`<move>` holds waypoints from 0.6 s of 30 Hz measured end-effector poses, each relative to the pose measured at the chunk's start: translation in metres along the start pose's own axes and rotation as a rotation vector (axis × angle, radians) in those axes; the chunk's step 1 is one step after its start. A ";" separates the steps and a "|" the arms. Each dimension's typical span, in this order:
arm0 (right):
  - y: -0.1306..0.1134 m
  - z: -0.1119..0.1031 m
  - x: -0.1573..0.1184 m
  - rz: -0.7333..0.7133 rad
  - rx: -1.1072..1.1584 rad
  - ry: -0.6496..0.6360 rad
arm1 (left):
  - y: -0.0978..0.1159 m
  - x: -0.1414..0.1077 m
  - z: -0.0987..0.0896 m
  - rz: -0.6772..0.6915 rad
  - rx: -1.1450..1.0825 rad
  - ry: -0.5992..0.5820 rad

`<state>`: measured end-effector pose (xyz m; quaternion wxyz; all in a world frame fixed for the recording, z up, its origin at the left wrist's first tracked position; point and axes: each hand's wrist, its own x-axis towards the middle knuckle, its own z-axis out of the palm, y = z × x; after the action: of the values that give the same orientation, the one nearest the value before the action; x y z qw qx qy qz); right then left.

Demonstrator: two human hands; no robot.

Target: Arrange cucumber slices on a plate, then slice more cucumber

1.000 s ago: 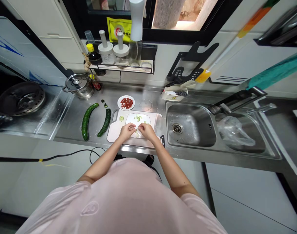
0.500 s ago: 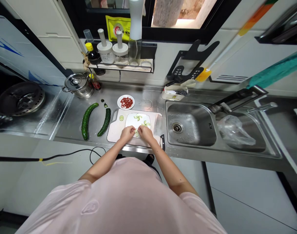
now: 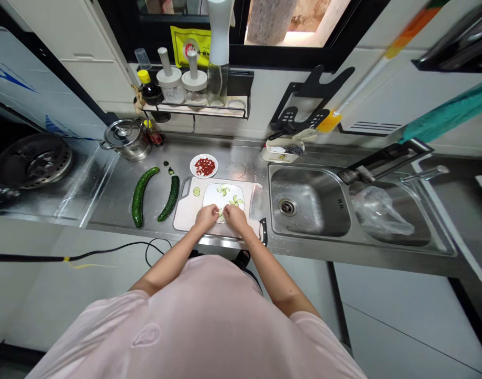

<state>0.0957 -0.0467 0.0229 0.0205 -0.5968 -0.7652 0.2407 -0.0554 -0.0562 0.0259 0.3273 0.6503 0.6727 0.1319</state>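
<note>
My left hand and my right hand meet over the near edge of a white square plate. Both have their fingers pinched around pale green cucumber slices, partly hidden by the fingertips. Two pinwheels of cut slices, one at the back and one at the right, lie on the plate. Beneath it is a light cutting board, with a few round cucumber slices at its upper left. A knife with a black handle lies by the board's right front corner.
Left of the board lie a whole cucumber and a cut cucumber. Behind stands a plate of red pieces. A steel pot is at the back left, a double sink to the right, and a spice shelf above.
Hardly anything differs. My fingers have shifted very slightly over the cucumber slices at the plate's near edge, and the camera view has moved a little.
</note>
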 end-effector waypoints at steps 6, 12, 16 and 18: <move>0.000 0.002 0.001 0.005 -0.016 0.001 | -0.002 0.002 0.003 0.011 0.045 0.012; -0.001 0.006 0.002 -0.007 -0.059 0.021 | -0.004 0.003 0.005 0.034 0.089 0.010; -0.002 0.008 0.002 -0.005 -0.091 0.015 | -0.004 0.002 0.005 0.049 0.130 0.020; -0.001 0.008 0.002 -0.011 -0.103 0.017 | -0.004 0.002 0.004 0.054 0.141 0.017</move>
<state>0.0912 -0.0482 0.0158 -0.0025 -0.5947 -0.7797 0.1960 -0.0559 -0.0562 0.0197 0.2710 0.6886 0.6653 0.0985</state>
